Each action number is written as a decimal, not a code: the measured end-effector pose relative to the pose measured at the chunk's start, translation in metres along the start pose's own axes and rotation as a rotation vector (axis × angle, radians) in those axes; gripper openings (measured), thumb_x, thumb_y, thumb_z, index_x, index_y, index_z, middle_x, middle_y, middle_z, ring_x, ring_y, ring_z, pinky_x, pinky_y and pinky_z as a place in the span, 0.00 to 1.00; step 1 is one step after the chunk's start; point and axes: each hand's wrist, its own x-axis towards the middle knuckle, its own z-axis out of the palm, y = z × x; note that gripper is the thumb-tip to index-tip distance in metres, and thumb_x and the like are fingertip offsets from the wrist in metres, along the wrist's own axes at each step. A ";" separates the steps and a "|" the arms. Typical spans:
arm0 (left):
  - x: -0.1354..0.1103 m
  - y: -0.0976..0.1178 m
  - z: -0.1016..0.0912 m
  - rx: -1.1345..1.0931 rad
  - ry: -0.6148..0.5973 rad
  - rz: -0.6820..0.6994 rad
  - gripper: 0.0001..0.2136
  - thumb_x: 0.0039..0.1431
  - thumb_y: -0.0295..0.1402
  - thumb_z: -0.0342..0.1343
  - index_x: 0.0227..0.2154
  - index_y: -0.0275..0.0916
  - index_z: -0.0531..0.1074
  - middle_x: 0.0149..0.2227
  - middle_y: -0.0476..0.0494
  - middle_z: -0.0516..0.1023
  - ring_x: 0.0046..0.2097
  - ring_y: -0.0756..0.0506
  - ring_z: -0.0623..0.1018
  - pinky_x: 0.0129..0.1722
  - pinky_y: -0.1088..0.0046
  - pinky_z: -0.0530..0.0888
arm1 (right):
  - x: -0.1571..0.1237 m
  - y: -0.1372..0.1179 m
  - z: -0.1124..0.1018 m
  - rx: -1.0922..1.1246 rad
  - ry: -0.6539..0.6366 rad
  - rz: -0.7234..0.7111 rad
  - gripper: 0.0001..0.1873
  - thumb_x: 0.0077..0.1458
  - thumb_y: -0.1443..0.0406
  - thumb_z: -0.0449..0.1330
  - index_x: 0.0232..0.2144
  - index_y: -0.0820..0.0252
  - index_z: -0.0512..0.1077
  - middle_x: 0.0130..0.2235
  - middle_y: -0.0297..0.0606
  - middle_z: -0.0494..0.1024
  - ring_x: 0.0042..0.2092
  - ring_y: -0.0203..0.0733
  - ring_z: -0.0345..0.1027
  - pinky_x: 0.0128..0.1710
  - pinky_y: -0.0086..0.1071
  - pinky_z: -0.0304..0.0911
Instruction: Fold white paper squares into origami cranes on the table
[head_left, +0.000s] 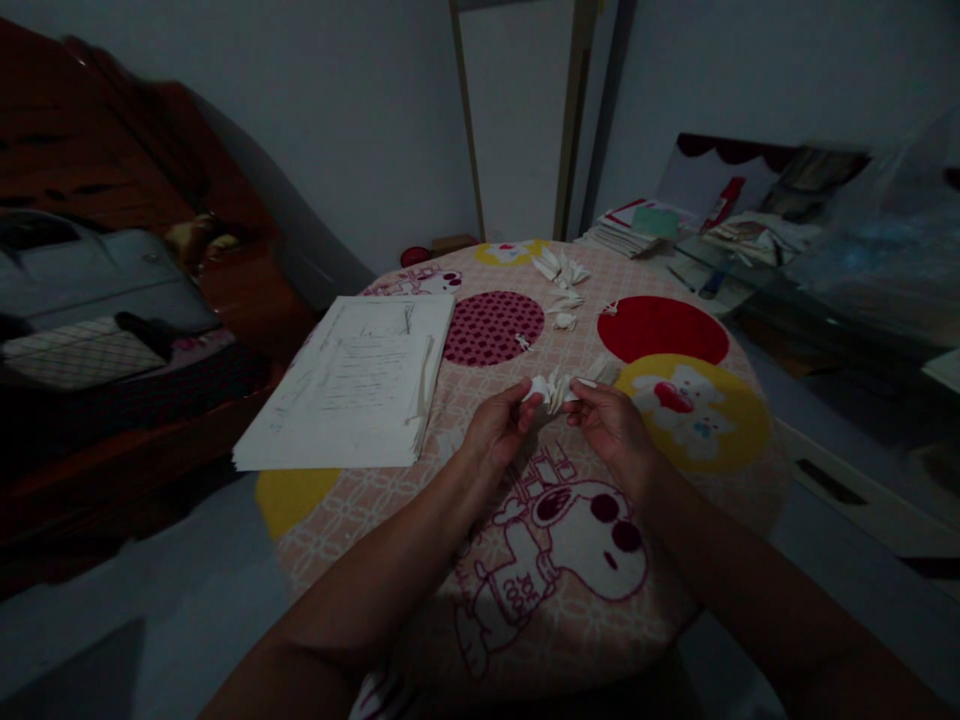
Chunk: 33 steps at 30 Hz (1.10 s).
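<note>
Between my two hands is a piece of pleated, crumpled white paper [555, 393], held just above the patterned tablecloth. My left hand [504, 420] pinches its left end with thumb and fingers. At the other end, the thumb and fingers of my right hand [606, 415] are closed on the same paper. Beyond my hands lie several twisted white paper pieces [559, 268] and small crumpled bits [565, 321]. To the left of my left hand rests a stack of white sheets [337, 390], with smaller printed or written pages on top.
The round table [390, 520] has a cloth with cartoon figures and coloured circles. A glass-topped desk with papers [622, 235] and a red bottle-like object [724, 203] stands at right. Grey bags [112, 280] sit on wooden furniture at left. A pale panel [517, 120] stands behind.
</note>
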 end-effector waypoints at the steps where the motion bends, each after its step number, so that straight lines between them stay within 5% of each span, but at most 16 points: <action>1: 0.001 0.000 -0.001 0.000 -0.002 -0.001 0.07 0.64 0.21 0.54 0.29 0.31 0.70 0.19 0.49 0.74 0.16 0.55 0.72 0.14 0.89 0.69 | 0.000 0.000 0.000 0.000 0.004 -0.003 0.06 0.49 0.72 0.66 0.24 0.61 0.74 0.21 0.31 0.75 0.20 0.33 0.69 0.18 0.25 0.62; 12: 0.000 0.000 0.002 0.007 0.016 0.025 0.06 0.62 0.21 0.56 0.29 0.32 0.71 0.20 0.48 0.75 0.17 0.55 0.73 0.15 0.88 0.70 | -0.001 -0.001 0.002 -0.008 0.002 -0.018 0.06 0.48 0.72 0.66 0.23 0.61 0.74 0.21 0.33 0.76 0.21 0.33 0.69 0.18 0.25 0.64; 24: 0.020 -0.006 -0.010 0.144 0.049 0.218 0.06 0.55 0.17 0.60 0.26 0.30 0.71 0.21 0.46 0.74 0.19 0.52 0.75 0.18 0.82 0.73 | 0.007 0.009 -0.005 -0.215 0.052 -0.081 0.06 0.48 0.73 0.64 0.23 0.61 0.73 0.19 0.36 0.76 0.20 0.39 0.71 0.19 0.30 0.70; 33: 0.017 -0.005 -0.018 0.437 -0.048 0.335 0.06 0.55 0.22 0.61 0.25 0.32 0.72 0.18 0.47 0.74 0.17 0.52 0.73 0.17 0.82 0.69 | 0.008 0.008 -0.006 -0.260 0.020 -0.111 0.05 0.48 0.69 0.69 0.25 0.63 0.75 0.19 0.37 0.77 0.18 0.38 0.71 0.15 0.27 0.67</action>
